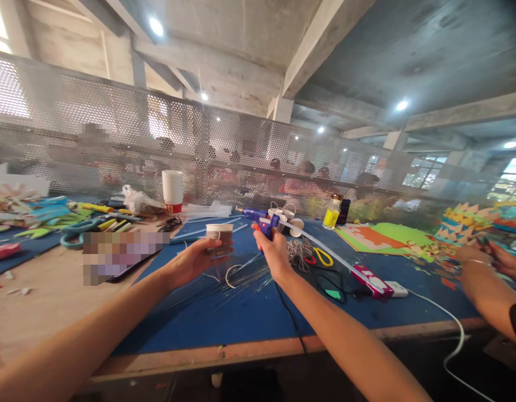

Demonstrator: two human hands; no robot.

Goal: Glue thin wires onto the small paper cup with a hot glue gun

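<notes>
My left hand [194, 258] is closed around a small brown paper cup [221, 237] with a white rim, held above the blue mat. A blue glue gun [264, 220] is in my right hand [274, 251], its nozzle pointing left, a little above and to the right of the cup. Out of its back runs a long translucent glue stick [324, 247]. Nozzle and cup are apart. Under my hands thin clear strands [245, 282] and a pale curved strip lie on the blue mat [191, 329].
At the left are blue-handled scissors [76, 233], a phone [132, 262] and stacked paper cups [173, 190]. To the right lie grey string [300, 254], a magenta power strip [370, 281] with a white cable, and a yellow bottle [332, 215]. A co-worker's hands [483, 258] work at far right.
</notes>
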